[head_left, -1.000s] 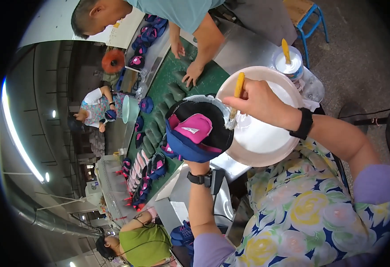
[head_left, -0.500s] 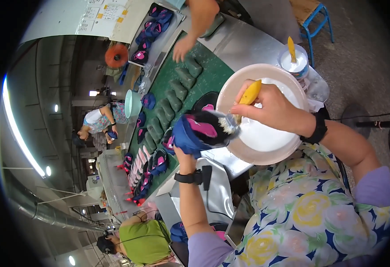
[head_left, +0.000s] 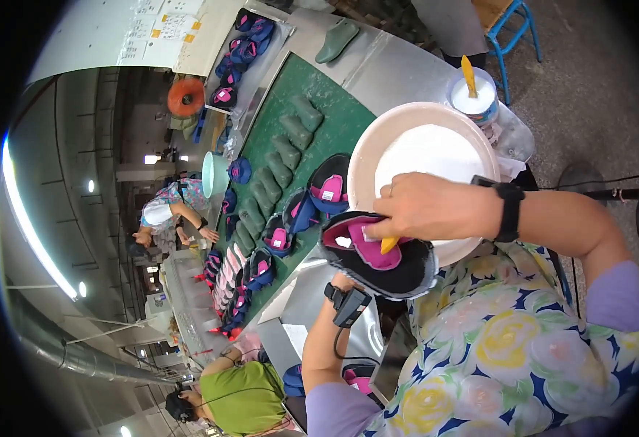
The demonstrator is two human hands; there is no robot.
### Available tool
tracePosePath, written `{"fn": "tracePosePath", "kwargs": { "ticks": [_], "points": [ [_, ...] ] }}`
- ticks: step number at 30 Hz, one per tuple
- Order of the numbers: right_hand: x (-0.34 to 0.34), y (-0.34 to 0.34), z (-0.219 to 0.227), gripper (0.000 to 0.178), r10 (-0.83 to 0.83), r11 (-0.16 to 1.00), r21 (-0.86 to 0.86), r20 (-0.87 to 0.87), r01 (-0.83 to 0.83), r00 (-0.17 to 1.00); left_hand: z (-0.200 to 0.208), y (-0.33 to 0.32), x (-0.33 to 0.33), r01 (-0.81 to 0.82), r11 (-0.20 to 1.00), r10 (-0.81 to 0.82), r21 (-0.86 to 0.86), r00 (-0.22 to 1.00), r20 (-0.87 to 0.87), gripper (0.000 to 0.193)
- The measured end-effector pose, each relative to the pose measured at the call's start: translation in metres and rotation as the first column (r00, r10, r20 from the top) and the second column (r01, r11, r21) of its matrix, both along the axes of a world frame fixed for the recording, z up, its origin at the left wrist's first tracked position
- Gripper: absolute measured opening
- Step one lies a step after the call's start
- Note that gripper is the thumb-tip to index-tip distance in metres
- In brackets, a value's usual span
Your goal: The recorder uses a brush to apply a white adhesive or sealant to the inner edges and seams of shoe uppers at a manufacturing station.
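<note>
Under right hand (head_left: 425,207), brush (head_left: 388,245) seemingly hidden

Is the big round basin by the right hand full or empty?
Partly full: the basin holds a white layer across its bottom, with bare rim above it. The right hand covers its lower edge; depth cannot be told.

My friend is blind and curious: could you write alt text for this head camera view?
The right hand works a yellow-handled brush inside a black and pink shoe upper that the left hand supports from beneath, beside a wide bowl of white glue. More uppers and green shoe lasts line the green conveyor belt.
</note>
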State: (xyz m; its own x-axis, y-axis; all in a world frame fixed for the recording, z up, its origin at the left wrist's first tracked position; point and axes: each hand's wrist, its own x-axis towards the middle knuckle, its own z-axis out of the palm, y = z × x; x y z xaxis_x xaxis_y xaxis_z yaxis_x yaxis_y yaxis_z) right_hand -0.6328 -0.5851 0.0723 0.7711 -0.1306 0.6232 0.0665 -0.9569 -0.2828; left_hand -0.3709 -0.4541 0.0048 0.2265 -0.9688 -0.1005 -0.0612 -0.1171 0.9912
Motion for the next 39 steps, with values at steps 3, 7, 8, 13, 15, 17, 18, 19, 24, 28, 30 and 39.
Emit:
{"fn": "tracePosePath", "kwargs": {
  "ticks": [3,7,8,13,15,17,18,19,24,28,30,39],
  "points": [
    [0.008,0.010,-0.002,0.016,-0.024,0.990,-0.142,-0.113,0.008,0.993,-0.003,-0.004,-0.010,0.029,0.999,-0.025,0.034,0.992,-0.125,0.050],
    [-0.008,-0.013,0.011,0.011,0.027,0.986,0.158,0.186,-0.057,0.982,-0.011,0.004,-0.014,0.040,0.997,-0.018,0.069,0.956,-0.294,0.049],
    [-0.009,-0.010,0.010,0.015,-0.035,0.957,0.287,0.267,-0.045,0.963,-0.013,0.004,-0.016,0.045,0.996,-0.016,0.078,0.941,-0.338,0.049],
    [0.018,0.002,0.018,0.018,0.032,0.905,0.333,0.565,-0.264,0.824,-0.026,-0.039,-0.039,0.121,0.985,-0.037,0.125,0.847,-0.530,0.048],
    [0.019,-0.010,0.009,0.017,0.082,0.972,0.180,0.355,-0.154,0.931,-0.020,0.018,-0.033,0.159,0.977,-0.044,0.139,0.799,-0.600,0.047],
    [0.012,-0.015,0.004,0.017,0.075,0.965,0.216,0.309,-0.147,0.948,-0.007,0.030,-0.023,0.173,0.974,-0.034,0.147,0.751,-0.659,0.047],
    [0.009,-0.015,0.002,0.017,0.075,0.959,0.249,0.229,-0.133,0.971,-0.006,0.035,-0.024,0.180,0.972,-0.025,0.153,0.723,-0.691,0.047],
    [0.007,-0.016,-0.002,0.017,0.075,0.953,0.281,0.147,-0.115,0.986,-0.004,0.023,-0.017,0.188,0.969,-0.016,0.160,0.693,-0.721,0.047],
    [-0.003,-0.020,-0.007,0.021,-0.094,0.915,0.402,0.151,0.025,0.984,-0.026,0.037,0.015,0.236,0.965,-0.239,0.115,0.971,0.006,0.042],
    [0.007,-0.014,0.017,0.019,0.014,0.920,0.340,0.473,-0.197,0.881,0.022,0.008,-0.030,0.379,0.920,-0.198,0.103,0.673,-0.713,0.044],
    [0.015,-0.009,0.015,0.016,0.077,0.928,0.293,0.452,-0.230,0.889,0.042,0.004,-0.058,0.457,0.889,-0.457,0.043,0.872,0.178,0.043],
    [0.005,-0.013,-0.007,0.015,0.079,0.938,0.322,0.163,-0.128,0.984,0.044,-0.002,-0.061,0.224,0.883,0.298,0.413,0.412,-0.861,0.037]
  ]
}}
